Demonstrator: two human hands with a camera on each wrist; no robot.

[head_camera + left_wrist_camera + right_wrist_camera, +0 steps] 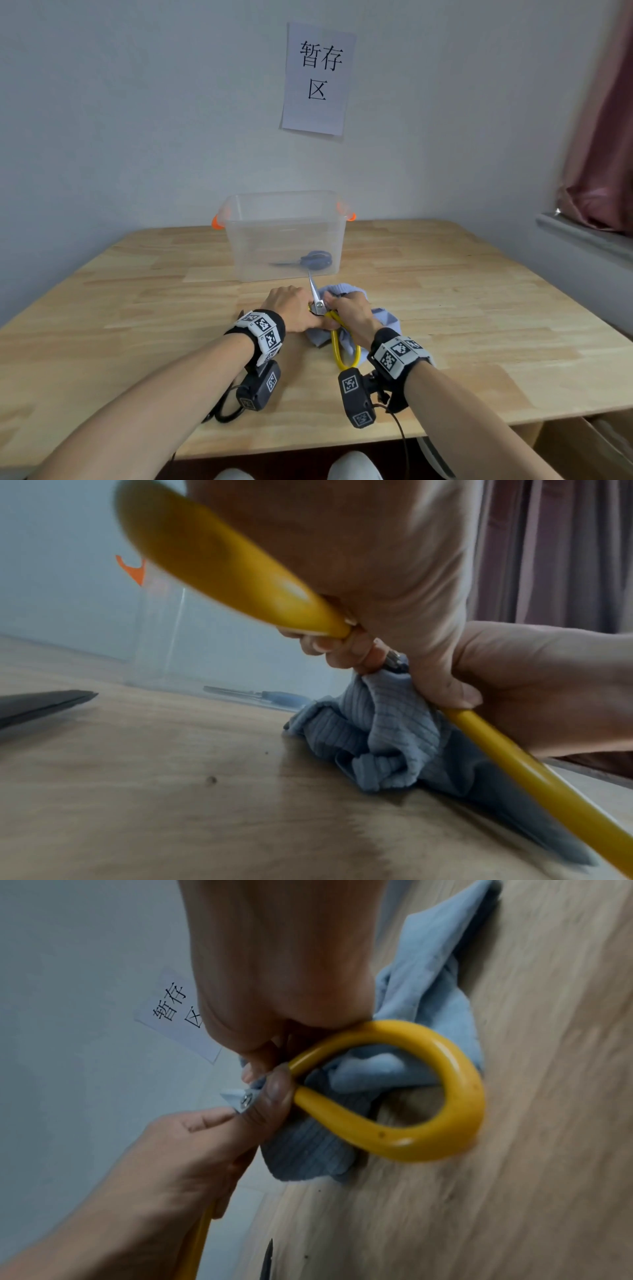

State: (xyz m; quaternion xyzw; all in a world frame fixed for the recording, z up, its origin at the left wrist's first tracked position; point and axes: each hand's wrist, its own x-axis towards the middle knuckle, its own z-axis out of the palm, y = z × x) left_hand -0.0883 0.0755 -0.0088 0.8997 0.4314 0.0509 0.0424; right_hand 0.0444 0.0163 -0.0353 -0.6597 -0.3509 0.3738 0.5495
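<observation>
The pale wooden counter [137, 291] fills the lower left of the head view, and the left forearm crosses it toward the centre of the frame. There the left hand [291, 306] grips the yellow-handled scissors [320, 306]. In the left wrist view its fingers [359, 653] are curled round one yellow handle close to the pivot screw. The steel blades are together and point up the frame toward a clear plastic bin [260, 240] with orange latches [217, 222], which stands at the back of the counter in mid-frame. A pair of blue scissors [317, 259] lies on the bottom of the bin. Above the bin, in the upper centre, a paper sheet [317, 78] with printed characters hangs on the wall. Just right of the pivot, the right hand [354, 313] touches the left hand. In the right wrist view its thumb and fingers [274, 1096] pinch a blue cloth [385, 317] against the scissors where the handles meet. The rest of the cloth lies bunched on the counter under the big yellow handle loop and spreads out to the right of the hand. A reddish curtain [603, 137] hangs along the right edge of the frame.
</observation>
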